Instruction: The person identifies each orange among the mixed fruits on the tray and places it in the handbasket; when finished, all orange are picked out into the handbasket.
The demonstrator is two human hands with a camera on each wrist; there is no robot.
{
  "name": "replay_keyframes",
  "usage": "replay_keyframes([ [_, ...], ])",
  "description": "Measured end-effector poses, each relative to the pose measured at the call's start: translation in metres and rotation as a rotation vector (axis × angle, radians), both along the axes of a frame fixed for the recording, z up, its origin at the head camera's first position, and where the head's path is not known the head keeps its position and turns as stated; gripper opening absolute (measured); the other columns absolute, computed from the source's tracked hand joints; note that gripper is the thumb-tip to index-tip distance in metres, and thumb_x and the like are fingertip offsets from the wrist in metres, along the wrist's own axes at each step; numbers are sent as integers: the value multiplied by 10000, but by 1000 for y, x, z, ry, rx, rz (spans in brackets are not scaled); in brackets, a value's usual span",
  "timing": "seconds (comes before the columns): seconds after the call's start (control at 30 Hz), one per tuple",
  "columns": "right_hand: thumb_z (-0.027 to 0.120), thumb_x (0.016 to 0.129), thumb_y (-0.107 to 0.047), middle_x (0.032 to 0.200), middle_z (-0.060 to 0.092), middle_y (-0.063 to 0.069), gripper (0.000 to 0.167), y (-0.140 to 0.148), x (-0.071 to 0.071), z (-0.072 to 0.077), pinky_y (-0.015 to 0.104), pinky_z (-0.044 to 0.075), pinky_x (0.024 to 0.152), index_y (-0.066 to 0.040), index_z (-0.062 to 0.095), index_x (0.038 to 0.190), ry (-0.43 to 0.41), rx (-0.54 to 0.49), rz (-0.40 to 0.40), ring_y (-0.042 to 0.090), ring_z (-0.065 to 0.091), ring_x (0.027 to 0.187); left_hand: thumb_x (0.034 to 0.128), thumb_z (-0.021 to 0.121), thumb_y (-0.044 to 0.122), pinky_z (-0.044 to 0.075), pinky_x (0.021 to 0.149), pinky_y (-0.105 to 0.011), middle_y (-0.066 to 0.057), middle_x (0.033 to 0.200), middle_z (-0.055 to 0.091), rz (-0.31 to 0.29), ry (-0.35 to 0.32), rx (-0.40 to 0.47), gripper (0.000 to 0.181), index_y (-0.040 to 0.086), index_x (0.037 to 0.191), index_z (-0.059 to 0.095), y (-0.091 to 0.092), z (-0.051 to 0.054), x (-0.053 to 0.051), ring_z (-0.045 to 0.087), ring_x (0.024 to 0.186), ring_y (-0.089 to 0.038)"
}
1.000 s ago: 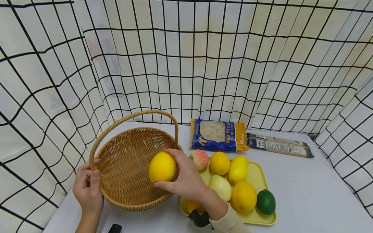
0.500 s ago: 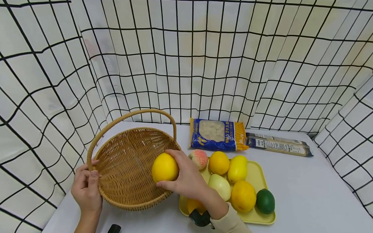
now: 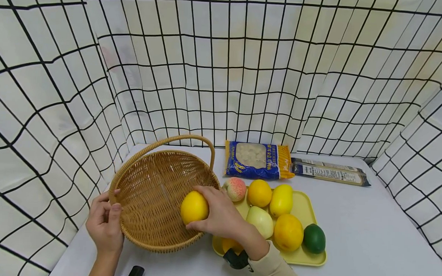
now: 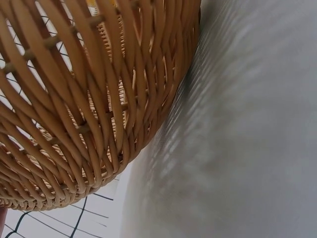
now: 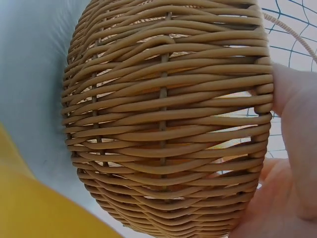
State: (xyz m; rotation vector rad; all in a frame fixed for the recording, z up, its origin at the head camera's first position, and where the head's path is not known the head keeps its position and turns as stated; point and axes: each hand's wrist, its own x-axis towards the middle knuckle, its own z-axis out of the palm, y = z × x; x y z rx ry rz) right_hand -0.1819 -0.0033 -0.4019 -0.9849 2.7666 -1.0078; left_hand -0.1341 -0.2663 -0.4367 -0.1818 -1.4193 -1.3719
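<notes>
While gripping yellow fruit (image 3: 194, 207) in right hand (image 3: 220, 213), holding it left of palm, against basket's (image 3: 149, 200) right inner side; gripping handle (image 3: 186, 136) foot opposite with left hand (image 3: 104, 225).

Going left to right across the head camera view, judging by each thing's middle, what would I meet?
Left hand, wicker basket, held yellow fruit, right hand, peach, rearmost orange fruit, large orange fruit, dark green fruit, long packaging.
</notes>
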Motion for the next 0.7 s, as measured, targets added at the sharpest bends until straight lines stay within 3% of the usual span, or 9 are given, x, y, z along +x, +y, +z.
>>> replay_keyframes([
  [0.23, 790, 793, -423, 1371, 544, -47, 803, 4, -3, -1, 417, 419, 1022, -260, 397, 1474, -107, -111, 6, 200, 511, 1254, 877, 609, -11, 453, 672, -130, -122, 1027, 674, 3, -3, 4, 323, -139, 619, 463, -5, -9, -3, 605, 997, -211],
  [0.47, 774, 810, -424, 1355, 551, -42, 766, 7, -4, 4, 420, 408, 1033, -276, 406, 1465, -132, -163, 25, 189, 509, 1253, 886, 581, -13, 454, 793, -182, -156, 1024, 657, -12, 6, 22, 306, -128, 619, 485, -12, -19, -9, 591, 1036, -248],
  [0.7, 744, 843, -412, 1378, 544, -57, 660, 20, -4, 16, 456, 379, 1059, -311, 449, 1426, -186, -279, 22, 189, 481, 1291, 885, 559, -4, 441, 795, -179, -121, 1035, 670, 32, -47, 7, 298, -128, 624, 487, -15, -20, -10, 589, 1054, -250],
])
